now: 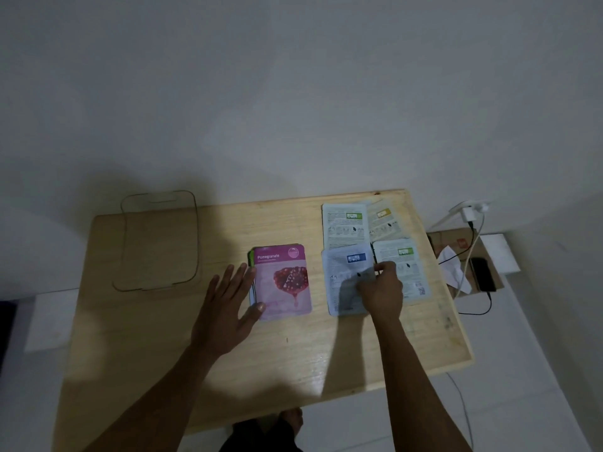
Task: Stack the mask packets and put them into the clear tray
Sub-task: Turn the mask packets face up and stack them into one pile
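- We see a wooden table (293, 347) under dim light, with a pale wall behind it.
- At about 10 o'clock on the table sits the clear tray (159, 240), with nothing in it that we can make out; its far end hangs over the table's back edge.
- Near the middle lies a stack of mask packets (281, 282); the top one is pink, printed "Pomegranate", and edges of others peek out along its left side.
- Our left hand (230, 303) lies flat with fingers spread wide, the fingertips and thumb touching the stack's left edge; it grips nothing.
- At about 2 o'clock four more packets lie face down: a green-labelled packet (345, 225) at the back, a yellow-labelled packet (381, 220) just beside it, a blue-labelled packet (346, 275) in front, and a second green packet (408, 265) to its right.
- Our right hand (380, 288) rests on the blue-labelled packet's right edge, fingers curled down, pinching at that edge; we cannot tell if the packet is lifted.
- Off the table at 3 o'clock are a cardboard box (456, 246), a dark phone (484, 274), a white charger (470, 212) with cables, and crumpled paper (453, 269).
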